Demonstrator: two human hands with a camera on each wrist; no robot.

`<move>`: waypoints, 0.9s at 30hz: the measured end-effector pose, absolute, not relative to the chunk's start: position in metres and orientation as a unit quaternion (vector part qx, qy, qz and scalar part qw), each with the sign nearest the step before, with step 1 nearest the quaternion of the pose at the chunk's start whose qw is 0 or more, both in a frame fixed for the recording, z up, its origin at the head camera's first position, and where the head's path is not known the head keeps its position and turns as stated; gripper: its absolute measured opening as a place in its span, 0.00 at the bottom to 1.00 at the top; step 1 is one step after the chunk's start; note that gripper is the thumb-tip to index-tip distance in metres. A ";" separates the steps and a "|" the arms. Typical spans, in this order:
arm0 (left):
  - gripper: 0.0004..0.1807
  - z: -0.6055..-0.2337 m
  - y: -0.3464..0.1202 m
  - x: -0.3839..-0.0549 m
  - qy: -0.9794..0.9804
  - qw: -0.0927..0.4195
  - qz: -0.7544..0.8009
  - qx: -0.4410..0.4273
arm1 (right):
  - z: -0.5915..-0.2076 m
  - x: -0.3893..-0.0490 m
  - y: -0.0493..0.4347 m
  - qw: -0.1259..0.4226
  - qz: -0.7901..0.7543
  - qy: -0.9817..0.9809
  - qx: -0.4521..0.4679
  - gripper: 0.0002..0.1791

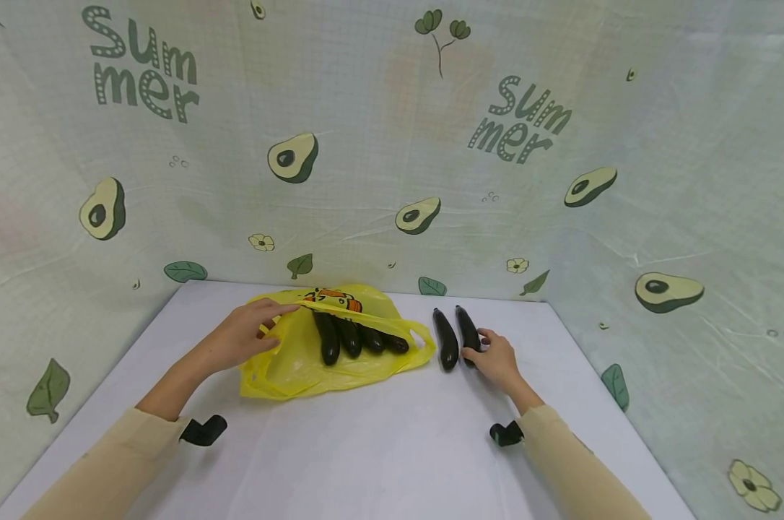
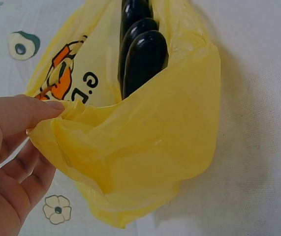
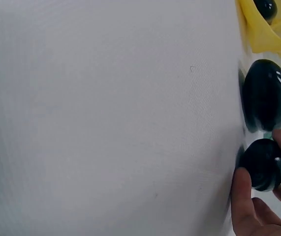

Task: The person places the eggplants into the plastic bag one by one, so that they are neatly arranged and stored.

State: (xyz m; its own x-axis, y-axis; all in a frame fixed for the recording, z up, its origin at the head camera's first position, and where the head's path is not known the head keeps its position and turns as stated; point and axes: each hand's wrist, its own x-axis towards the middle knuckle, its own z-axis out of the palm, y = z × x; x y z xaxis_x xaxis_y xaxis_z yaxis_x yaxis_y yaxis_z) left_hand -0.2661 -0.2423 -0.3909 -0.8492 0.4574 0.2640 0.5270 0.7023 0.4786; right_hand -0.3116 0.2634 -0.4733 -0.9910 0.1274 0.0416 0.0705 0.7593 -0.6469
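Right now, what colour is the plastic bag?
The bag is yellow, best seen in the head view.

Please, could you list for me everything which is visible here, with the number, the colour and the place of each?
Table: one, white, under everything else.
Printed cloth: count unclear, pale with green avocados, leaves, flowers and "summer" lettering, behind and beside the table.
Plastic bag: one, yellow with an orange-and-black print, lying on the table.
Bagged eggplants: four visible, nearly black, ends showing at the bag's opening.
Loose eggplants: two, nearly black, side by side right of the bag.
Wrist devices: two, black, one at each wrist.
Sleeves: two, beige, on the forearms.
Left hand: one, bare, pinching the bag's edge.
Right hand: one, bare, gripping the right-hand loose eggplant.
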 end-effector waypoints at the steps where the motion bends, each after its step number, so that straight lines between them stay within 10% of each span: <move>1: 0.39 -0.391 -0.242 -0.266 -0.921 0.062 -0.279 -0.266 | -0.472 -0.311 0.264 0.039 0.346 -0.936 -0.052 0.39; 27: 0.38 -0.391 -0.243 -0.264 -0.921 0.064 -0.278 -0.264 | -0.438 -0.282 0.280 0.002 0.378 -0.925 -0.040 0.39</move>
State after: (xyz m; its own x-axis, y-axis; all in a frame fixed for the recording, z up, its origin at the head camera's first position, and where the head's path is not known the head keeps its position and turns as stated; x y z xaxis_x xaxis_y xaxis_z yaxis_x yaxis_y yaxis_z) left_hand -0.2644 -0.2431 -0.3910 -0.8520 0.4520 0.2643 0.5228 0.7060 0.4778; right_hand -0.2818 0.2801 -0.4375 -0.9968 0.0761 -0.0259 0.0724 0.7110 -0.6995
